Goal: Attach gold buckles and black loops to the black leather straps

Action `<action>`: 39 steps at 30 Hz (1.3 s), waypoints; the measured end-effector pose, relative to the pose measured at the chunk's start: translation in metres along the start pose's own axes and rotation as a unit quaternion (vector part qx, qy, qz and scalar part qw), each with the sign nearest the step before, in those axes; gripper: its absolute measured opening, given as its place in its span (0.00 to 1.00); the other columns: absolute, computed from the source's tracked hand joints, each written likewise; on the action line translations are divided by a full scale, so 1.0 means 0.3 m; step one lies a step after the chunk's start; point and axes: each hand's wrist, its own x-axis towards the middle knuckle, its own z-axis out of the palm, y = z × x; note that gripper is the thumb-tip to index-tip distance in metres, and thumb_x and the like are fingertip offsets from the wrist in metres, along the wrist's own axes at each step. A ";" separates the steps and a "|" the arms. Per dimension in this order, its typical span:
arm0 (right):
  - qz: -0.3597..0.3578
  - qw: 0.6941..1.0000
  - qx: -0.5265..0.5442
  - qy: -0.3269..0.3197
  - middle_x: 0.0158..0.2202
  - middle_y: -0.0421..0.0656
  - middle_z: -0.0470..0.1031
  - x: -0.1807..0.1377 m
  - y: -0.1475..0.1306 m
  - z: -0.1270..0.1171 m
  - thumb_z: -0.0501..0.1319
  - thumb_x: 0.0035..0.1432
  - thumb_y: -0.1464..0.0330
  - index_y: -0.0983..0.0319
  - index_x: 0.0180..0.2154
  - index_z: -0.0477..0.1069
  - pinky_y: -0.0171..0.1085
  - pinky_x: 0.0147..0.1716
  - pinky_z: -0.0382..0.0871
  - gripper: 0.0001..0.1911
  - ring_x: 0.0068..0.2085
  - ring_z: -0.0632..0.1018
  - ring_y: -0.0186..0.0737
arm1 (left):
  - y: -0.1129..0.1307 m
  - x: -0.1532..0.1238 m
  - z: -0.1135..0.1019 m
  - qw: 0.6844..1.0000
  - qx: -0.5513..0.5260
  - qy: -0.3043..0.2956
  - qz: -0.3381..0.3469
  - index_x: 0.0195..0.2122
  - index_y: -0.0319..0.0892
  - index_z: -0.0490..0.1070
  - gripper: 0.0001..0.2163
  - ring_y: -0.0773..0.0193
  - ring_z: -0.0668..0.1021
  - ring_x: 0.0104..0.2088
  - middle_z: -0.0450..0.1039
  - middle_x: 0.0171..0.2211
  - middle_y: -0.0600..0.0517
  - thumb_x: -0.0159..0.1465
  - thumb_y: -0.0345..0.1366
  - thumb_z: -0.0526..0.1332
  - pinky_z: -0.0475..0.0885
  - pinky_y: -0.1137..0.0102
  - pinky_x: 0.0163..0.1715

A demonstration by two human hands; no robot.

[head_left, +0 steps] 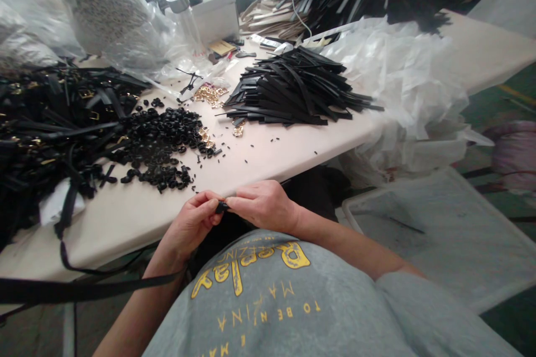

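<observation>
My left hand (196,222) and my right hand (262,204) meet at the near edge of the pale table (268,148), just above my lap. Both are closed in a pinch on one small black piece (221,207) held between the fingertips; I cannot tell exactly what it is. On the table beyond my hands lies a heap of small black loops (161,142). To its right is a stack of cut black strips (293,89), with small gold buckles (209,93) between the two.
A tangle of black straps with gold fittings (46,128) covers the table's left side, one strap hanging off the edge. Clear plastic bags (104,11), a bottle (184,17) and a white box (215,14) stand behind. Crumpled white plastic (402,83) drapes off the right.
</observation>
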 end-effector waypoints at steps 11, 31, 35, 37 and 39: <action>0.113 0.993 0.031 0.016 0.26 0.40 0.73 0.004 -0.008 0.038 0.55 0.68 0.67 0.62 0.29 0.70 0.33 0.27 0.58 0.14 0.28 0.72 0.33 | -0.039 0.014 0.040 0.993 -0.065 0.088 0.045 0.31 0.39 0.79 0.17 0.71 0.77 0.25 0.79 0.28 0.52 0.41 0.36 0.79 0.75 0.78 0.27; 0.291 0.884 0.365 0.010 0.27 0.36 0.74 -0.004 0.001 0.052 0.60 0.64 0.66 0.62 0.51 0.71 0.31 0.29 0.68 0.15 0.27 0.74 0.31 | -0.042 0.020 0.022 0.956 0.222 0.050 0.183 0.33 0.42 0.77 0.09 0.65 0.74 0.29 0.73 0.27 0.53 0.60 0.43 0.66 0.69 0.71 0.32; 0.343 0.844 0.407 -0.073 0.24 0.36 0.72 0.022 0.000 0.035 0.60 0.64 0.60 0.63 0.39 0.74 0.30 0.26 0.65 0.12 0.24 0.72 0.30 | -0.035 0.019 0.012 0.906 0.332 0.058 0.257 0.28 0.42 0.74 0.09 0.66 0.70 0.27 0.70 0.26 0.54 0.60 0.41 0.66 0.65 0.72 0.29; 0.347 0.846 0.389 -0.111 0.23 0.36 0.72 0.031 0.001 0.022 0.59 0.64 0.61 0.63 0.36 0.73 0.29 0.24 0.64 0.12 0.22 0.71 0.29 | -0.027 0.016 0.010 0.904 0.341 0.043 0.255 0.27 0.42 0.73 0.10 0.67 0.69 0.27 0.68 0.25 0.55 0.61 0.41 0.65 0.65 0.72 0.28; 0.344 0.848 0.371 -0.160 0.23 0.36 0.72 0.033 0.008 0.003 0.58 0.65 0.63 0.63 0.34 0.72 0.29 0.22 0.62 0.11 0.20 0.70 0.29 | -0.015 0.015 0.005 0.912 0.330 0.032 0.241 0.27 0.42 0.73 0.10 0.66 0.68 0.27 0.67 0.25 0.55 0.62 0.42 0.65 0.65 0.72 0.28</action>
